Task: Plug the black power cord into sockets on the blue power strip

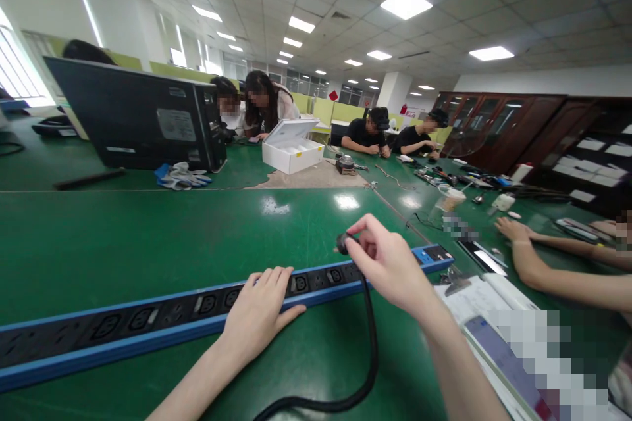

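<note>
A long power strip point(170, 313) with blue edges and black sockets lies aslant across the green table. Midway along it, my left hand point(259, 309) grips it, fingers over the far edge and thumb against the near side. My right hand point(388, 263) pinches a black plug point(342, 243) between thumb and fingertips, just above the strip's right part. The plug's prongs point left and stay apart from the sockets. From the plug, a thick black cable point(371, 342) hangs in front of the strip and curves along the table toward me.
A computer case point(143, 115), gloves point(182, 176) and an open white box point(293, 148) stand beyond. To the right are a phone point(503, 362), papers point(467, 302), scattered tools point(444, 177) and another person's arms point(548, 270). Several people sit farther back.
</note>
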Action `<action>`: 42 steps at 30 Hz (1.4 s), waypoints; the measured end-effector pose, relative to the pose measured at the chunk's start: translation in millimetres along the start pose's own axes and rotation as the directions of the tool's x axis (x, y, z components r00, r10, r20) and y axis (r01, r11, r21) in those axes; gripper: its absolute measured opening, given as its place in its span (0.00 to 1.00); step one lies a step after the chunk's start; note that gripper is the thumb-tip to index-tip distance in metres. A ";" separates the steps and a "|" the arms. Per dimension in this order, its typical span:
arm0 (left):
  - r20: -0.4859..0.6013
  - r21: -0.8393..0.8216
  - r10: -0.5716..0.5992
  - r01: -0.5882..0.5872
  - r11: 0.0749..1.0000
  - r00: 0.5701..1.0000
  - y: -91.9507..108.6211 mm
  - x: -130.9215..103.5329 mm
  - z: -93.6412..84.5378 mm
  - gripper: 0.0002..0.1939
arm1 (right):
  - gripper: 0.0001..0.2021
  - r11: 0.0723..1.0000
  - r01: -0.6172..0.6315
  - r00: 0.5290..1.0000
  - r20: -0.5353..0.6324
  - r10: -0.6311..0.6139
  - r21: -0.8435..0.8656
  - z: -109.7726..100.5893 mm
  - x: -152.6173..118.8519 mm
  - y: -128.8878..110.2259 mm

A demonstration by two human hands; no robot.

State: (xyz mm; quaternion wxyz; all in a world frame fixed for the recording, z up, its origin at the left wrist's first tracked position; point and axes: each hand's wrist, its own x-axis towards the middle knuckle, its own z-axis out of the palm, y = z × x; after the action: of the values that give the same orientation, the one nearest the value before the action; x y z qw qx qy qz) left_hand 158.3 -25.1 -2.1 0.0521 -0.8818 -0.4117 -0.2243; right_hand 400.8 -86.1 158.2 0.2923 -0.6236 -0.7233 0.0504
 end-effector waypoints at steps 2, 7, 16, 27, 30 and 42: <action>-0.011 0.009 0.005 -0.005 1.000 1.000 -0.3 -0.5 1.3 0.33 | 0.11 0.999 -0.052 0.998 0.021 0.052 0.004 -26.6 -4.1 21.2; -0.029 0.055 0.033 -0.031 0.998 0.999 0.1 -2.2 3.4 0.34 | 0.10 0.985 -0.135 0.979 0.136 0.150 -0.111 -37.7 -14.4 87.8; -0.012 0.048 0.020 -0.019 0.999 1.000 -0.2 -0.2 6.9 0.34 | 0.11 0.996 -0.040 0.947 0.322 0.011 0.084 -5.6 -0.9 98.2; 0.395 -0.685 0.054 0.254 0.683 0.917 119.1 -12.3 -29.2 0.38 | 0.16 0.946 -0.001 0.992 0.117 -0.039 0.323 -20.9 19.1 23.6; 0.690 -0.639 0.163 0.488 0.594 0.706 153.2 -16.4 -30.8 0.32 | 0.16 0.936 -0.050 0.996 0.088 0.020 0.349 -17.7 20.8 29.5; 0.192 -0.851 -0.404 0.357 0.385 0.894 62.9 19.2 -103.0 0.21 | 0.14 0.967 -0.043 0.891 0.447 -0.076 0.250 -16.8 20.8 91.4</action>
State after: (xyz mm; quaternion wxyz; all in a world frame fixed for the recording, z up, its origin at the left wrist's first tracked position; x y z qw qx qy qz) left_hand 179.8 -81.3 104.3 -0.4438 -0.6602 -0.4296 -0.4274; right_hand 487.7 -51.8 139.5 0.1931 -0.5460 -0.7643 0.2837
